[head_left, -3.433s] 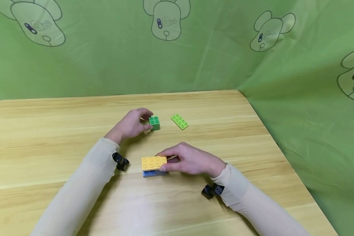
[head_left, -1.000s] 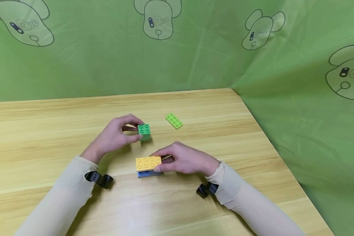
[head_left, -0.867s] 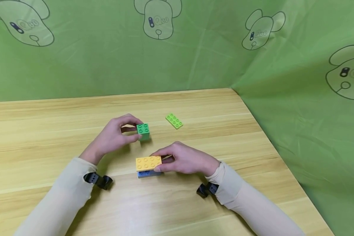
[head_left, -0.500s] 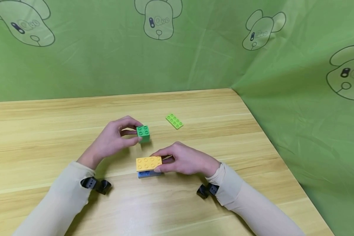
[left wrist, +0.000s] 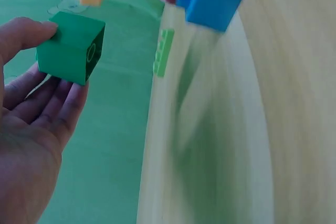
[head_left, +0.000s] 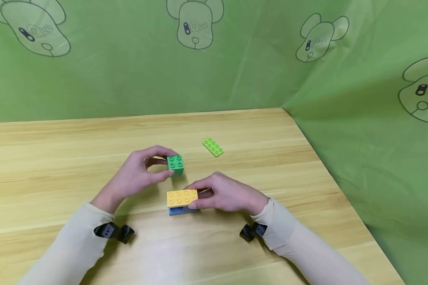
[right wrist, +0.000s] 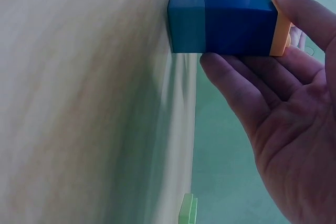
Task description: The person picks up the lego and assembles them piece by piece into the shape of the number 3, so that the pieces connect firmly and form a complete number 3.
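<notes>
Left hand (head_left: pixel 135 174) pinches bright-green cubic plastic brick (head_left: pixel 175 165); right hand (head_left: pixel 229 193) grips yellow-topped blue plastic brick stack (head_left: pixel 182 200). Green brick closer to stack than seconds ago (gap remains): pieces near, unjoined. Lime-green flat studded plate (head_left: pixel 213 147) lies beyond on wood-grain surface (head_left: pixel 267 150).
</notes>
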A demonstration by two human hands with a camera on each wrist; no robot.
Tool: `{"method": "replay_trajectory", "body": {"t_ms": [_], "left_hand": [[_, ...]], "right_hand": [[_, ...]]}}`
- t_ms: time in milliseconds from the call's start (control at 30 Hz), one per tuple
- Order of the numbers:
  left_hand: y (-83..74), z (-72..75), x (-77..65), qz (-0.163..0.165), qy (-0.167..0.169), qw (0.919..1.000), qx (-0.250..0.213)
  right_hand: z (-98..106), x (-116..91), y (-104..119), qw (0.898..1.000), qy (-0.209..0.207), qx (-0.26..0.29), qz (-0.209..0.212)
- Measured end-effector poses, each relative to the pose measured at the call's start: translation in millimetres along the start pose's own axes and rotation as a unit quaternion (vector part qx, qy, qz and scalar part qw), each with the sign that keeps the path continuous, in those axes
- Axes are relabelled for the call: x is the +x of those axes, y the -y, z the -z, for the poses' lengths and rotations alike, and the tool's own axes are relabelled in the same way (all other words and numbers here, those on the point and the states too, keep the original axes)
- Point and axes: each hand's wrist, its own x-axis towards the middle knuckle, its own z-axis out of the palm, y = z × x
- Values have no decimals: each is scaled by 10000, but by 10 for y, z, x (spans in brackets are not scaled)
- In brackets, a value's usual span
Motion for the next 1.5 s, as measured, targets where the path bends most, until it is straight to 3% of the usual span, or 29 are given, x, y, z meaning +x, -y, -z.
{"method": "replay_trajectory", "body": {"t_ms": [100, 367, 833, 1267, 1500], "left_hand": [[-61, -16, -36, 107, -35, 9999, 72], [-90, -54, -108, -56, -88, 9998, -193], [-198, -253, -164, -802, 47, 9928, -889], [-277, -371, -243, -1269, 128, 9886, -803], [-224, -408, -278, -1282, 129, 9891, -707]], "right_hand": [[2, 6, -6, 10000, -6, 3, 47], [-1, 15, -25, 9999, 9, 22, 113], [-3, 8, -21, 9997, -93, -131, 208], [-24, 3, -31, 9997, -226, 105, 74], [-36, 18, -39, 9996, -265, -15, 62]]}}
